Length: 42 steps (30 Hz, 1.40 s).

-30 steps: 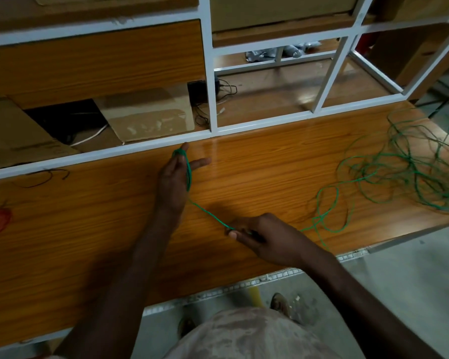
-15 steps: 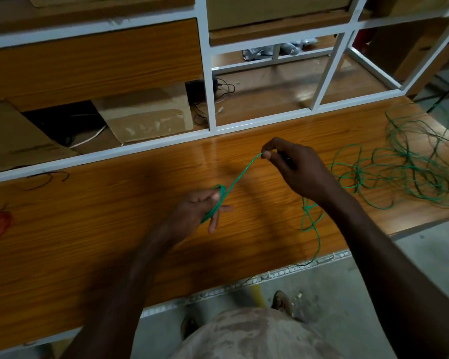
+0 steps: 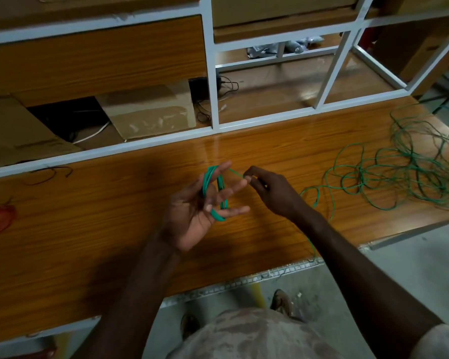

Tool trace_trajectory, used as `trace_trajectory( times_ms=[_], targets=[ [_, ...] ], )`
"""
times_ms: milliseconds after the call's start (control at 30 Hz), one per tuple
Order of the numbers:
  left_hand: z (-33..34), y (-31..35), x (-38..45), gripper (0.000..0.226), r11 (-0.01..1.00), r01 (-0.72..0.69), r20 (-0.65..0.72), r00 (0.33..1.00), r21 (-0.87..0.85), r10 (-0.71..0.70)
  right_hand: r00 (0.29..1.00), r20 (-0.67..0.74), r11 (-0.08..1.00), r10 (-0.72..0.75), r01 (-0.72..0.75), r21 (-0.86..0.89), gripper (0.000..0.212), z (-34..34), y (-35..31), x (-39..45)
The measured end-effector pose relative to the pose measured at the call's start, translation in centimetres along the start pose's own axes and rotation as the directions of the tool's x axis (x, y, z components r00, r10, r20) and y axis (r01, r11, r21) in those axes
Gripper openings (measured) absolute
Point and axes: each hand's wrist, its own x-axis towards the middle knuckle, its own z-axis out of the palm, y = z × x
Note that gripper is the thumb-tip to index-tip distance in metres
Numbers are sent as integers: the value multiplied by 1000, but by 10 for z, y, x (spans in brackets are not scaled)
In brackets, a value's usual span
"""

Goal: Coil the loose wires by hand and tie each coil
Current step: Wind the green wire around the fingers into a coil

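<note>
Head view, coil: thin green wire coil (image 3: 214, 193) is now sitting as several loops round the spread fingers of the left hand (image 3: 196, 213), palm up above the glossy wooden counter (image 3: 88, 229); half a second ago it was only a turn or two.
Feed: right hand (image 3: 268, 191), having swung back in beside the left, is pinching the strand.
Supply: tangled green wire heap (image 3: 405, 174) is lying to the right, so winding is barely begun.

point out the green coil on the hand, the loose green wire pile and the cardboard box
green coil (image 3: 205, 181), head view, left strand of the loops wound round the left hand (image 3: 192, 216)
loose wire pile (image 3: 410, 174), head view, middle of the tangle
cardboard box (image 3: 151, 110), head view, front face
</note>
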Motion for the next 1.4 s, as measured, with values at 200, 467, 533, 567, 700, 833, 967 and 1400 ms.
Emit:
trace_trajectory(
  times_ms=[200, 467, 533, 567, 700, 833, 967, 1400],
  targets=[
    [2, 3, 7, 54, 989, -41, -80, 996, -146, 30, 990, 141, 999, -5, -1, 46, 12, 35, -9, -32],
    [-8, 11, 18, 50, 984, -76, -266, 957, 162, 118, 964, 265, 1000, -25, 23, 8, 36, 33, -51, -55],
    [-11, 14, 21, 46, 956, -72, -316, 935, 283, 164, 954, 299, 999, -26, 35, -23, 40, 28, -59, -60],
    [-11, 14, 23, 45, 934, -63, -336, 923, 352, 189, 949, 315, 998, -20, 35, -44, 41, 26, -61, -62],
    [-17, 10, 29, 45, 684, -19, -302, 888, 729, 347, 882, 469, 989, -52, 109, -97, 32, 14, -75, -65],
    [-42, 1, 32, 44, 481, 47, -266, 878, 875, 397, 853, 506, 989, -128, 149, -1, 24, -10, -92, -63],
    [-50, -4, 23, 35, 372, 78, -228, 897, 925, 379, 869, 475, 989, -140, 145, 25, 22, -35, -98, -56],
    [3, -23, -12, 43, 892, -9, -68, 997, 452, 44, 995, -46, 996, -85, 85, -5, 17, -68, -43, 21]
  ],
)
